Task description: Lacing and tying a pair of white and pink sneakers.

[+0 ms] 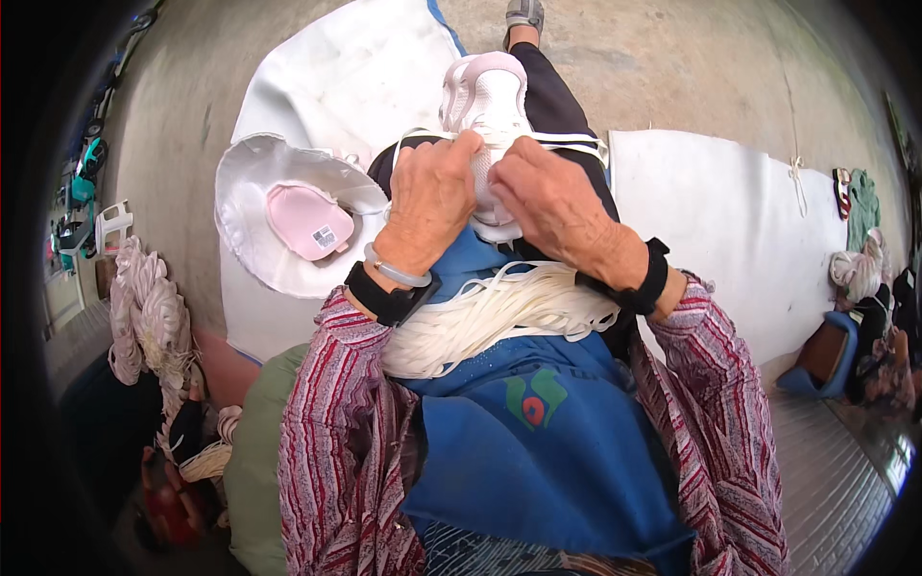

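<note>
**White-and-pink sneaker (497,106) between two bare hands, on the lap**

Toe end pointing away from the body; placed above the blue apron (538,432), between dark trouser legs (567,106). Pink along the toe edge, white mesh on top. Close against its left side, a second pink-edged shape (457,91); cannot tell whether a separate shoe. White lace ends (576,141) running out to left and right across the thighs.

Left hand (429,192): at the left side of the lacing, with thumb and fingers curled in toward each other. Right hand (557,197): at the right side, near the left, with fingers bunched and bent over the upper. Too small and hidden to tell whether clamped on a lace, in either case.

Nearer the body: thick bundle of flat off-white laces (504,317), lying crosswise on the apron. On the wrists: black bands (377,296), plus a pale bracelet (396,270) on the left one. On both arms: red-and-grey striped sleeves (336,413).

Left of the knees: open white pouch (240,197) with a pink rounded piece (293,216) inside, bearing a white label. Beneath: white sheet (331,72) on the floor (643,67). To the right: another white sheet (720,230).

Far left: hanging pale bundles (149,307), near a white stool (114,226). Far right: blue chair (847,355).
</note>
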Motion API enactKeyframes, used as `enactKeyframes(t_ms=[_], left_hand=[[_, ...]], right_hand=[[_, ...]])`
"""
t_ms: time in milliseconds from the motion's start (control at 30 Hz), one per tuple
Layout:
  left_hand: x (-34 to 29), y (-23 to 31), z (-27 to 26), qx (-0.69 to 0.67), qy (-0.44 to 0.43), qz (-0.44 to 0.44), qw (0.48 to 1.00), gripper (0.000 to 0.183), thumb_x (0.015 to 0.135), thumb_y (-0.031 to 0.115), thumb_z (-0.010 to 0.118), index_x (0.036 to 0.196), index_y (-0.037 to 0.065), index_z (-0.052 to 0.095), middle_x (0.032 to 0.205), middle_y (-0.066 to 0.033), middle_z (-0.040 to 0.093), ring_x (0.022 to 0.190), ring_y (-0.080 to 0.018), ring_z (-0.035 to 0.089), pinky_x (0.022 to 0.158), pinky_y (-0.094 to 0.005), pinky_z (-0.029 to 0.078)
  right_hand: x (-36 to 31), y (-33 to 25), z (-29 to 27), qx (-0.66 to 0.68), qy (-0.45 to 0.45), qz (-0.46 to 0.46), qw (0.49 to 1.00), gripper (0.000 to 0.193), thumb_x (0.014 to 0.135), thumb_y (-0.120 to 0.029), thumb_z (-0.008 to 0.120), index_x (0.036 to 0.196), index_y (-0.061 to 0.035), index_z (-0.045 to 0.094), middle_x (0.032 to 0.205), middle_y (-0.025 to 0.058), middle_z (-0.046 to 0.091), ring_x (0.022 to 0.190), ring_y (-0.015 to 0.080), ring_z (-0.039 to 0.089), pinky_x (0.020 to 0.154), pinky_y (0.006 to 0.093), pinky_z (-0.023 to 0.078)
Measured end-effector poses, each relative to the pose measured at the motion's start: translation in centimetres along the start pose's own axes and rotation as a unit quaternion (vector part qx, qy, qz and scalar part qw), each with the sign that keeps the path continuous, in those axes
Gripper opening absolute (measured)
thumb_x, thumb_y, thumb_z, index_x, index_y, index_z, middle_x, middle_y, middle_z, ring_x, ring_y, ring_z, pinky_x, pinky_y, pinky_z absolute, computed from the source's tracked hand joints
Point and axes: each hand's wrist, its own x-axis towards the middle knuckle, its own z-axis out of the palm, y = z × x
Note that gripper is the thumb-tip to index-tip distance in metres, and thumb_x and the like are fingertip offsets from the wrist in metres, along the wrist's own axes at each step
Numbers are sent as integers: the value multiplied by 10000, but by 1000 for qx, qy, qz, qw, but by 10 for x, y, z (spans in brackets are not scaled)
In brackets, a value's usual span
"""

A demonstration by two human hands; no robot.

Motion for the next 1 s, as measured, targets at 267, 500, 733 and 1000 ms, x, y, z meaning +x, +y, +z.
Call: enactKeyframes(t_ms=[267,500,733,1000], left_hand=[[9,0,2,117,-74,17,990,103,805,98,611,903,108,641,777,-93,593,718,-293,595,630,-415,458],[20,-2,1,3,-33,104,994,73,822,40,619,891,35,595,873,-132,515,750,-332,569,645,-404,469],[13,-2,-3,-90,-40,103,990,82,841,-15,597,917,7,576,855,-151,516,783,-339,577,667,-398,474],[19,-2,1,-72,-50,84,993,107,826,-22,606,921,9,568,855,-138,521,773,-327,579,663,-390,480]], right_hand=[[-13,-42,8,239,-102,115,959,107,906,-100,554,899,3,525,839,180,534,778,376,552,707,421,462],[-20,-30,-3,274,-76,160,945,103,872,-84,556,851,15,575,850,175,582,790,366,587,720,442,477],[-46,1,-3,237,63,166,955,111,843,-59,605,941,-35,651,795,124,578,767,283,586,695,360,479],[-34,10,-6,184,60,233,953,94,848,-52,606,928,-6,629,791,154,565,770,317,587,691,375,475]])
